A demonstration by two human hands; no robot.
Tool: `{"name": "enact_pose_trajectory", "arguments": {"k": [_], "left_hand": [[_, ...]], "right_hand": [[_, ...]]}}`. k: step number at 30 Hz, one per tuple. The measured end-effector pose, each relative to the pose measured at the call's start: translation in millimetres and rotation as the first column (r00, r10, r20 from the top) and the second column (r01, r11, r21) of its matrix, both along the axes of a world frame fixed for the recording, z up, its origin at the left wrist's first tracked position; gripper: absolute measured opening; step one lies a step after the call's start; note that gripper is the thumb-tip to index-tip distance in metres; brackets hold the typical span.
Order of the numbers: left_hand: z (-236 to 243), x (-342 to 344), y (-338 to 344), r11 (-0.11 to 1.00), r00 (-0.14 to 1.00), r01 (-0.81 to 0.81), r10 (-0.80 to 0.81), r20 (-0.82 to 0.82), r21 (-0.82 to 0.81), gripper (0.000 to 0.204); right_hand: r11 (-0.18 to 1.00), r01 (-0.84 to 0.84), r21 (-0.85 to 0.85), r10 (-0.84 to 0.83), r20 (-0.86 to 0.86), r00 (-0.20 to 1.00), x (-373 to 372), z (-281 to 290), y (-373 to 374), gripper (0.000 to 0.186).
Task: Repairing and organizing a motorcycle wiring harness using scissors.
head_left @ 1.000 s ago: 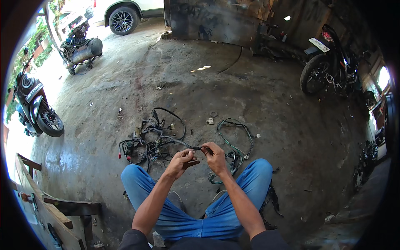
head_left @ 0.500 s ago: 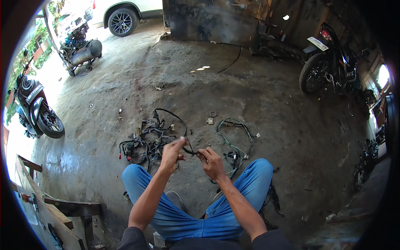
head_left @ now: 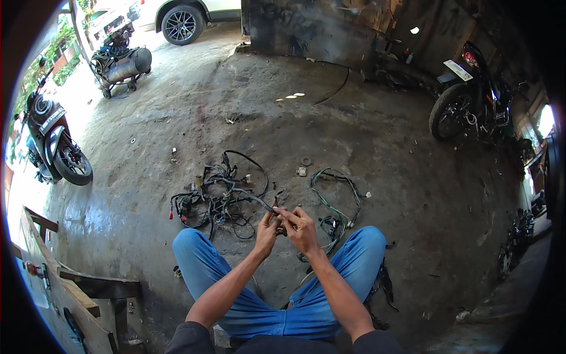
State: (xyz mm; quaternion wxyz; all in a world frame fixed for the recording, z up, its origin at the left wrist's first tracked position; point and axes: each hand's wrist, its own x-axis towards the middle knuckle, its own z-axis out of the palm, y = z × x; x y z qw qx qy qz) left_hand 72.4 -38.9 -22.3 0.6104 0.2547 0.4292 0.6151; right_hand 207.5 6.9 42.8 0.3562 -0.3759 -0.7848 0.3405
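Observation:
A tangled black wiring harness (head_left: 223, 184) lies on the floor ahead and to the left, with several plugs and small red ends among its wires. One thick black branch runs from it up to my hands, which are close together between my knees. My right hand (head_left: 300, 230) pinches this branch near its end with thumb and fingers. Close beside it, my left hand (head_left: 267, 235) has its fingers closed at the same branch; exactly what its fingertips grip is partly hidden. A second, looped harness with green wires (head_left: 317, 187) lies on the floor to the right.
A small pale connector (head_left: 301, 171) and a ring (head_left: 306, 161) lie ahead. Motorcycles stand at left (head_left: 62, 150) and right (head_left: 457, 109). An air compressor (head_left: 125, 66) and a white car (head_left: 221, 7) are farther off. A wooden bench frame (head_left: 100, 286) is at lower left.
My left hand has come down and toward my right hand. The black branch, earlier stretched in a loop between the hands, now runs from the harness into them. The view has shifted slightly.

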Motion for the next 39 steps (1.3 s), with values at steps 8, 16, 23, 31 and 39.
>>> {"name": "enact_pose_trajectory", "arguments": {"k": [8,16,23,31,39], "left_hand": [[12.0,8.7,2.0,0.99,0.967,-0.142,0.135,0.217,0.02,0.043],[-0.6,-3.1,3.8,0.993,0.984,-0.04,0.058,-0.166,0.112,0.025],[16.3,-22.4,-9.1,0.998,0.714,0.033,0.016,-0.699,0.057,0.024],[107.7,-61.3,-1.1,0.944,0.865,-0.192,0.292,-0.407,0.27,0.024],[123.4,-53.6,30.9,0.86,0.437,-0.005,0.46,-0.773,0.51,0.021]], "right_hand": [[0.98,0.052,-0.194,-0.099,-0.241,0.965,-5.7,-1.0,-6.5,0.023],[0.968,0.093,-0.234,-0.144,-0.21,0.967,-0.4,-5.8,0.5,0.019],[0.973,0.216,-0.077,-0.223,-0.108,0.969,9.3,-7.0,12.4,0.016],[0.943,0.306,-0.127,-0.318,-0.081,0.945,15.2,-9.0,34.6,0.019],[0.963,0.235,-0.135,-0.263,-0.262,0.928,16.1,-15.9,19.5,0.025]]}}
